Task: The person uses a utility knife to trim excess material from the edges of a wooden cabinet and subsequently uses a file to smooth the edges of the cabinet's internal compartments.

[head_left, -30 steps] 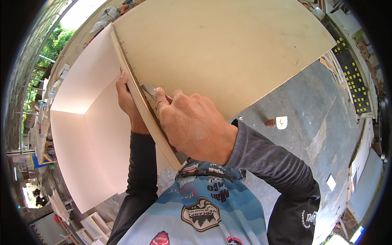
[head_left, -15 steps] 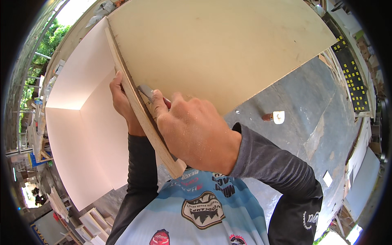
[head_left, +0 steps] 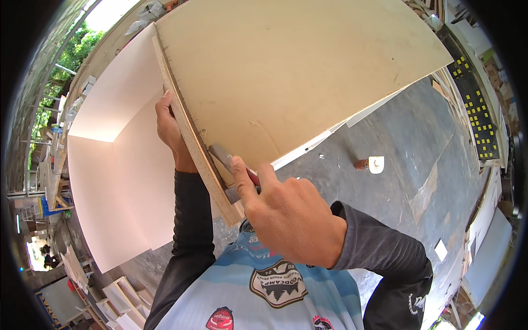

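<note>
A large cabinet-like box is tipped in front of me, with a plain tan back panel (head_left: 286, 71) and a white inside (head_left: 126, 176). Its raw wooden edge (head_left: 190, 129) runs slantwise toward my chest. My left hand (head_left: 171, 132) is closed around that edge from the white side, its fingers partly hidden. In my right hand (head_left: 291, 214) is a hand tool (head_left: 221, 158) with a flat grey metal blade and a red handle; its exact kind is unclear. The blade lies along the near end of the edge. A small curled shaving (head_left: 203, 133) clings farther up.
On the grey floor (head_left: 407, 132) at right lies a small object (head_left: 375, 164) with a white flat end and a reddish-brown handle. A black panel with yellow squares (head_left: 478, 115) stands at far right. Wooden pieces (head_left: 124, 297) are stacked at lower left.
My right hand and the tool have slid down along the edge toward my body. The box has shifted slightly, and my left hand still grips it.
</note>
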The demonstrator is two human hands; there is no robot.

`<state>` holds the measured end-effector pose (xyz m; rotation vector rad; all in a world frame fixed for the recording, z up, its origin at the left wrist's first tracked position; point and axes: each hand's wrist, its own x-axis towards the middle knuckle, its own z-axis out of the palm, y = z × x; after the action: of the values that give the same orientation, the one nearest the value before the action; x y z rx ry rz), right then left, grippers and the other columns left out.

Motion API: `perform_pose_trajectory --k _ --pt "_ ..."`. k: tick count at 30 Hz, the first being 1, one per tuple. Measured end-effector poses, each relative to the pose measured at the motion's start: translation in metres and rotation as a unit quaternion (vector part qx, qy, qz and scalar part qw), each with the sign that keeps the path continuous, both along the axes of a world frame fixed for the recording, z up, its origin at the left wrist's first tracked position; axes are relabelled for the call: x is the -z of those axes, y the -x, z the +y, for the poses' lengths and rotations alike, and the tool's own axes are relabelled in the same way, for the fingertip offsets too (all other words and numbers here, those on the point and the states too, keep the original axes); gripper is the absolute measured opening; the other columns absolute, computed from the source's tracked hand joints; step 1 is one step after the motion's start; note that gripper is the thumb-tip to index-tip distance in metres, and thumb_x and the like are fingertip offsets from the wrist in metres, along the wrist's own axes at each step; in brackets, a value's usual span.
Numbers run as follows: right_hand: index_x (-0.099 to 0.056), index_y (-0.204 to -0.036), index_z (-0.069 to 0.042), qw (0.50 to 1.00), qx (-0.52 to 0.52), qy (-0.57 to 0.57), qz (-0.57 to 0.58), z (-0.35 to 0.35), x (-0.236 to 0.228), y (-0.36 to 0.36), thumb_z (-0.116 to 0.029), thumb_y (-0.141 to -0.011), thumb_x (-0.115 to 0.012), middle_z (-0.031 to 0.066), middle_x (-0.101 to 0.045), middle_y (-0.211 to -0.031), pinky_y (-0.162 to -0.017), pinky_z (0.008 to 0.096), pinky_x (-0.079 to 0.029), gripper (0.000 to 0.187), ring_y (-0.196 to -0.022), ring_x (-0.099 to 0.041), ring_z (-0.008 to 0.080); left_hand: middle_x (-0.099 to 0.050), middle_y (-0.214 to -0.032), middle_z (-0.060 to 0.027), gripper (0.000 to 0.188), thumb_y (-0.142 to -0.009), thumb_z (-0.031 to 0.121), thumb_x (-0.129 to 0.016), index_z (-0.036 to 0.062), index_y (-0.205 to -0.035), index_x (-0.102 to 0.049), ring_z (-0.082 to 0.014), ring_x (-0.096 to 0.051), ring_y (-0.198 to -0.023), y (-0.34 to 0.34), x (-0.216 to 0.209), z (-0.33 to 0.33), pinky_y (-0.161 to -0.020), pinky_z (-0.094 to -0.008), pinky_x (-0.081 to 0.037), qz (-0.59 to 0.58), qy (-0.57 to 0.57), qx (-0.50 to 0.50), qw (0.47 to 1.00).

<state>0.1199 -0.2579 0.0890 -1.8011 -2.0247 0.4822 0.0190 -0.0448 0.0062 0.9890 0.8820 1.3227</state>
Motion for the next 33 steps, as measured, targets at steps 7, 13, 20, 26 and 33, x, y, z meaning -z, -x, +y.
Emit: perform_pose_trajectory --k 7,13,20,26,33 --pt "-0.043 -0.142 0.017 1.0 -0.01 0.016 0.01 -0.026 -0.001 0.001 -0.002 -0.08 -0.061 0.024 -0.056 -0.086 -0.045 0.0393 -0.05 0.067 -0.048 -0.06 0.0291 -0.068 -0.093 -0.0089 0.035 -0.097 0.031 -0.053 0.0004 -0.11 -0.064 -0.017 -0.069 -0.077 -0.003 -0.008 0.001 -0.068 -0.0293 -0.057 -0.047 0.052 0.003 0.998" --pt "-0.044 -0.137 0.023 0.999 -0.014 0.019 0.035 -0.039 -0.004 0.002 0.0 -0.08 -0.058 0.0262 -0.057 -0.084 -0.044 0.0382 -0.052 0.063 -0.047 -0.062 0.0277 -0.069 -0.093 -0.0088 0.034 -0.098 0.031 -0.054 0.0013 -0.112 -0.065 -0.0179 -0.07 -0.078 0.005 0.004 0.012 -0.069 -0.0297 -0.058 -0.028 0.038 0.001 0.999" --pt "-0.043 -0.139 0.021 0.998 -0.015 0.023 0.051 -0.054 0.002 0.006 -0.002 -0.077 -0.06 0.0234 -0.054 -0.083 -0.042 0.0381 -0.051 0.069 -0.045 -0.06 0.0261 -0.07 -0.102 -0.0097 0.039 -0.099 0.029 -0.054 -0.002 -0.119 -0.067 -0.0168 -0.07 -0.082 0.004 0.007 0.015 -0.072 -0.0283 -0.058 -0.016 0.002 -0.038 0.999" --pt "-0.04 -0.142 0.02 0.997 -0.014 0.041 0.07 -0.061 0.002 0.006 -0.004 -0.077 -0.061 0.0218 -0.054 -0.084 -0.041 0.0382 -0.05 0.072 -0.046 -0.059 0.0254 -0.07 -0.108 -0.0107 0.042 -0.1 0.028 -0.053 -0.003 -0.126 -0.063 -0.0167 -0.071 -0.085 0.005 0.009 0.015 -0.074 -0.0281 -0.059 0.003 -0.035 -0.03 0.999" --pt "-0.037 -0.144 0.02 0.996 -0.016 0.039 0.084 -0.07 0.006 0.008 -0.005 -0.078 -0.061 0.0221 -0.053 -0.086 -0.041 0.0382 -0.049 0.074 -0.046 -0.06 0.025 -0.07 -0.11 -0.0116 0.044 -0.101 0.03 -0.052 -0.003 -0.129 -0.061 -0.0166 -0.072 -0.087 0.005 0.005 0.014 -0.074 -0.0278 -0.059 -0.008 -0.031 -0.012 0.999"
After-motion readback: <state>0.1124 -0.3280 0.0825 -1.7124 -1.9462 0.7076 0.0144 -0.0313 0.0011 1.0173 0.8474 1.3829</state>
